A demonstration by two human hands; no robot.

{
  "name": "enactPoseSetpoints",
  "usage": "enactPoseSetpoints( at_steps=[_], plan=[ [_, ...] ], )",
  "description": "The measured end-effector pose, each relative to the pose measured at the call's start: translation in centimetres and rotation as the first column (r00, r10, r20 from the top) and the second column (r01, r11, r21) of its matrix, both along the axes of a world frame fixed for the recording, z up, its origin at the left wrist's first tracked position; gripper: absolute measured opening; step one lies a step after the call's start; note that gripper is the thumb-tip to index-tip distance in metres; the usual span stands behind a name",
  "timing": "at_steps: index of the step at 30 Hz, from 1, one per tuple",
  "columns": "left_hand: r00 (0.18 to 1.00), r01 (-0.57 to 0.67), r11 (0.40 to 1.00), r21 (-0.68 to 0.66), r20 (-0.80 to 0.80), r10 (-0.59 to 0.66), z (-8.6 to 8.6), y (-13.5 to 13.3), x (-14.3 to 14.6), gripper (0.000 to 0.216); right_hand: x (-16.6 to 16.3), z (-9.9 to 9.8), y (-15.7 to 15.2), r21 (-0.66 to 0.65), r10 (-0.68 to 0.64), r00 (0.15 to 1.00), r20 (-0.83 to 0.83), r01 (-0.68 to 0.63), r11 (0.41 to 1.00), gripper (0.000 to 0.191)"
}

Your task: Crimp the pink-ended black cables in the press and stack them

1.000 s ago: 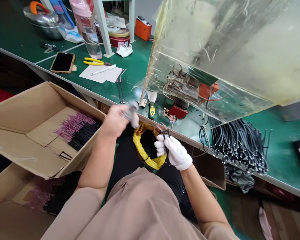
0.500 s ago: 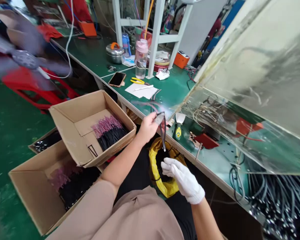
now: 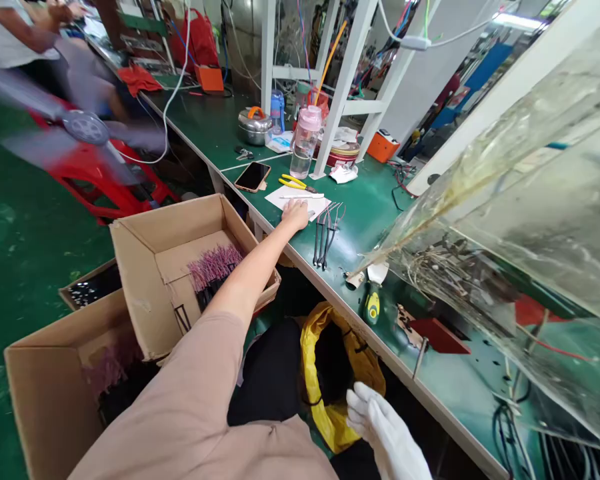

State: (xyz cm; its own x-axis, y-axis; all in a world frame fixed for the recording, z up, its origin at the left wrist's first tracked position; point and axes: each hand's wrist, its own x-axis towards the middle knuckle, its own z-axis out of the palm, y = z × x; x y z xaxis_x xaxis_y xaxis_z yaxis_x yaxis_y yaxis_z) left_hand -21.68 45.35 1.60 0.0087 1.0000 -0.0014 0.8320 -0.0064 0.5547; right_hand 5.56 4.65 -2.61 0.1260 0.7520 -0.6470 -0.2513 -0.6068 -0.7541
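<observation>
My left hand (image 3: 296, 215) is bare and reaches across the bench to a white paper sheet (image 3: 276, 199). Its fingers lie on the sheet, just below a white pen (image 3: 303, 196), and something grey shows at a fingertip. Right beside it, several short black cables (image 3: 323, 244) with pinkish wire ends lie in a loose row. My right hand (image 3: 377, 417), in a white glove, hovers low by the yellow-rimmed bag (image 3: 309, 360). Its fingers are extended close together, holding nothing visible.
Cardboard boxes (image 3: 133, 283) with bundled cables stand at left, near a spinning fan (image 3: 86, 127). On the bench are a phone (image 3: 253, 177), yellow-handled pliers (image 3: 294, 181), a bottle (image 3: 305, 141) and a scraper (image 3: 373, 303). Clear plastic sheeting (image 3: 480, 220) hangs at right.
My left hand has let go of a cable and moved forward to the paper. Cables now lie beside it on the bench. My gloved hand has lowered, and the view has shifted.
</observation>
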Motion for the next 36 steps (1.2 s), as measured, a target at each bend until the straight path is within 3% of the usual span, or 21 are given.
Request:
enactPoseSetpoints(
  at_steps=[4, 10, 17, 20, 24, 26, 28, 30, 31, 34, 36],
  plan=[
    [0.995, 0.044, 0.998, -0.054, -0.091, -0.048, -1.2, 2.7, -2.3, 0.063, -1.0, -1.0, 0.1, -0.045, -0.06, 0.998, 0.017, 0.06, 0.997, 0.069],
    [0.983, 0.045, 0.996, -0.079, -0.173, -0.058, -1.5, 5.6, -4.7, 0.067, -2.6, -1.6, 1.6, -0.088, -0.023, 1.0, -0.016, 0.021, 0.996, 0.072],
    [0.975, 0.054, 0.998, -0.035, -0.214, -0.06, -1.5, 6.0, -5.6, 0.061, -2.3, -2.2, 2.6, -0.106, 0.085, 0.996, -0.031, -0.088, 0.99, 0.071],
    [0.972, 0.08, 0.997, -0.009, -0.223, -0.08, -1.4, 5.6, -5.7, 0.057, -2.3, -2.3, 2.2, -0.051, 0.154, 0.987, -0.042, -0.156, 0.986, 0.067],
    [0.985, 0.042, 0.988, 0.146, -0.17, -0.017, -1.2, 4.0, -5.3, 0.048, -1.5, -1.4, 1.1, 0.041, 0.171, 0.985, 0.033, -0.172, 0.984, 0.062],
    [0.995, -0.072, 0.953, 0.296, -0.049, 0.091, -0.9, 1.2, -4.3, 0.041, -0.5, -0.3, 0.3, 0.1, 0.11, 0.987, 0.12, -0.123, 0.987, 0.058],
    [0.99, -0.144, 0.912, 0.384, 0.06, 0.132, -0.6, -3.7, -2.4, 0.034, 0.7, 1.1, -0.5, 0.163, 0.024, 0.965, 0.259, -0.068, 0.984, 0.053],
    [0.994, -0.072, 0.896, 0.438, 0.11, 0.026, -0.4, -9.9, 0.4, 0.029, 2.1, 2.4, -1.2, 0.222, -0.082, 0.878, 0.472, -0.028, 0.975, 0.046],
    [0.991, -0.02, 0.892, 0.452, 0.128, -0.043, -0.3, -13.1, 2.1, 0.029, 2.9, 2.9, -1.3, 0.25, -0.134, 0.791, 0.597, -0.025, 0.968, 0.042],
    [0.933, 0.309, 0.875, 0.372, 0.06, -0.355, -0.2, -20.7, 8.4, 0.029, 5.3, 2.9, -0.7, 0.322, -0.248, 0.37, 0.895, -0.151, 0.935, 0.041],
    [0.905, 0.421, 0.855, 0.302, -0.079, -0.418, -0.2, -23.1, 12.7, 0.031, 6.6, 1.8, 0.4, 0.298, -0.289, 0.078, 0.954, -0.335, 0.894, 0.047]
  ],
)
